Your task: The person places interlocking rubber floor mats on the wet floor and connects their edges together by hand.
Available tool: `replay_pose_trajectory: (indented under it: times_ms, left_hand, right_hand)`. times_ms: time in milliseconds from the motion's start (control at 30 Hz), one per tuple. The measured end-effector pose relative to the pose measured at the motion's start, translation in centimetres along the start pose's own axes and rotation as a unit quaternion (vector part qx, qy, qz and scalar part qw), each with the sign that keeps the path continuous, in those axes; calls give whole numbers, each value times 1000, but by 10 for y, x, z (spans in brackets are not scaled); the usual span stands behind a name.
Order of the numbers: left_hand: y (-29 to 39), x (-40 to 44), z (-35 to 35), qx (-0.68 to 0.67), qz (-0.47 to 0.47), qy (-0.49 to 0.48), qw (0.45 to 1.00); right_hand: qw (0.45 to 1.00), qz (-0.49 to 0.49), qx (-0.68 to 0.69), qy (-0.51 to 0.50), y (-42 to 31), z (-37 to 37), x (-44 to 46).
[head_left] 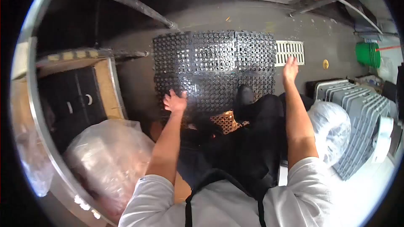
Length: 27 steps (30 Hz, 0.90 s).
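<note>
A black rubber floor mat (214, 88) full of round holes lies on the dark floor in front of me, with seams between its sections. Over its near left corner is my left hand (175, 101), fingers spread and holding nothing; I cannot tell if it touches the mat. My right hand (290, 70) is stretched out just past the mat's right edge, fingers extended and empty. Beyond those fingertips a white slotted drain grate (289, 47) is set in the floor, beside the mat. A dark shoe (245, 95) of mine rests on the mat's near part.
Stacked grey plastic trays (357, 113) stand at right beside a clear plastic bag (330, 130). Green buckets (367, 54) are nested farther back. At left are a large clear bag (111, 151) and a wood-edged box (108, 82). Metal legs (143, 10) reach the floor at the back.
</note>
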<state>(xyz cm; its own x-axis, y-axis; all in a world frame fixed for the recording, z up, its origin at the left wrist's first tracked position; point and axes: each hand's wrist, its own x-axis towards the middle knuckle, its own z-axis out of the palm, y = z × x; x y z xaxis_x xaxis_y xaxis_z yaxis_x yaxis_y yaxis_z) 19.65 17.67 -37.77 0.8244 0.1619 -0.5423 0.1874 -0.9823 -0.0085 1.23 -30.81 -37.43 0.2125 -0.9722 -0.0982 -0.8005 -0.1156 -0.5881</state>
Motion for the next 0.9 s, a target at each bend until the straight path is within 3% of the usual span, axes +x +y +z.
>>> replay_pose_trajectory:
  times_ms: [33,100,200,433,500,600,733,800,900]
  left_hand:
    - [8,-25,-21,-19,5,-20,1000]
    - [23,-70,-62,-24,24,-32,999]
    - [34,-119,-127,4,70,-67,995]
    - [23,-173,-283,87,203,-86,972]
    - [-11,-167,-323,1,156,-112,981]
    - [-51,-156,-339,-54,59,-109,991]
    - [-15,-206,-367,-42,-19,-144,989]
    - [-35,-193,-336,15,23,-150,988]
    - [1,-194,-328,72,69,-201,974]
  right_hand:
    - [998,31,18,-57,-40,-24,-14]
    - [999,-16,24,-24,-85,-54,-48]
    - [995,-10,97,-25,-135,-125,-87]
    - [991,2,117,-69,-140,-279,-139]
    - [994,-31,63,-80,-109,-334,-144]
    - [996,15,36,-74,-66,-374,-143]
    - [995,78,-6,-65,-40,-409,-127]
    - [994,93,-11,-52,-40,-421,-115]
    - [993,103,-13,-53,-54,-431,-96]
